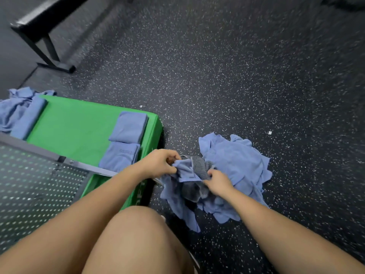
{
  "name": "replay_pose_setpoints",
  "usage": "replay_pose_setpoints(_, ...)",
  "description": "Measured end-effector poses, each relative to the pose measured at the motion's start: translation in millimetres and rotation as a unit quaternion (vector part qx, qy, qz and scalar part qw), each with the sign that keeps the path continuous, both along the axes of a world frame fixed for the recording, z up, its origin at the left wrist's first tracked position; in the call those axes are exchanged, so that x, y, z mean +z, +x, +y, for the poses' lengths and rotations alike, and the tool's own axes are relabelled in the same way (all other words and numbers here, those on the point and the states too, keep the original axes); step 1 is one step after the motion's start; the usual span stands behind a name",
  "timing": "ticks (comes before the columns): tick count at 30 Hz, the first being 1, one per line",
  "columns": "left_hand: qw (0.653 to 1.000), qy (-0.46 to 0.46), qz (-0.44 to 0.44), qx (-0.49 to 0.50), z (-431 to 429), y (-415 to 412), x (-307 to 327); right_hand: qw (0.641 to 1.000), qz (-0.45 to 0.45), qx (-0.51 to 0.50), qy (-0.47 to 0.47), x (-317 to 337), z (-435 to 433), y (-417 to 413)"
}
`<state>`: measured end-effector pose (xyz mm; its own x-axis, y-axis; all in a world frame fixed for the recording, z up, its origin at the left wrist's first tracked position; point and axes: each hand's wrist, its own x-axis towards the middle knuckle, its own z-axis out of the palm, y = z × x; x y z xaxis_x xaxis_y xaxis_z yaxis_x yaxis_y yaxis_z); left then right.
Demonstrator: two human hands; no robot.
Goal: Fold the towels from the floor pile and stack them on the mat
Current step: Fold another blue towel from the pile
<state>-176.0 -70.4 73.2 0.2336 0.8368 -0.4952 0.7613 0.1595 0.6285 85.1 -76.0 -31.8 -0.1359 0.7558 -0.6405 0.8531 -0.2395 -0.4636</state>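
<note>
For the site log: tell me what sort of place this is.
Probably a gym or fitness room: a speckled rubber floor, a thick green mat and a black metal bench frame at top left.

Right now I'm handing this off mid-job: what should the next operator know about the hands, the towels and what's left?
Left hand and right hand each grip an edge of one blue towel at the near side of the floor pile.
Done: two folded towels lie side by side on the green mat; a third folded towel lies at its far end, beside crumpled blue cloth.
Left: fold the held towel, then the rest of the pile.
</note>
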Motion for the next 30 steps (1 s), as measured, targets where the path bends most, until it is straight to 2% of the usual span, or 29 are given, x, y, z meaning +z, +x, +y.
replay_pose_setpoints(3,1.0,0.015,-0.02,0.018,3.2,-3.3,39.2,0.997,0.067,0.002,0.025,26.1,22.0,-23.9)
replay_pose_setpoints(6,0.998,0.024,-0.049,0.035,6.1,-4.9,73.9,0.985,0.171,-0.012,0.03,57.1,46.0,-46.0)
replay_pose_setpoints(9,0.994,0.026,-0.095,0.051,9.8,-3.2,101.6,0.976,0.212,-0.036,0.037,94.8,59.7,-54.6)
replay_pose_setpoints(13,0.989,0.055,-0.125,0.061,17.7,8.8,133.3,0.957,0.265,-0.117,0.017,135.2,59.5,-43.6)
replay_pose_setpoints(18,0.982,0.094,-0.153,0.059,25.4,46.8,176.3,0.899,0.386,-0.206,-0.022,193.1,47.3,-0.3)
replay_pose_setpoints(20,0.98,0.109,-0.161,0.048,28.2,65.2,193.7,0.887,0.408,-0.214,-0.021,215.8,46.0,23.9)
replay_pose_setpoints(26,0.961,0.171,-0.21,0.058,32.9,126.5,248.6,0.863,0.438,-0.237,0.084,298.1,33.5,91.2)
replay_pose_setpoints(30,0.948,0.187,-0.246,0.081,30.3,163.8,269.9,0.831,0.46,-0.276,0.148,342.7,12.6,123.6)
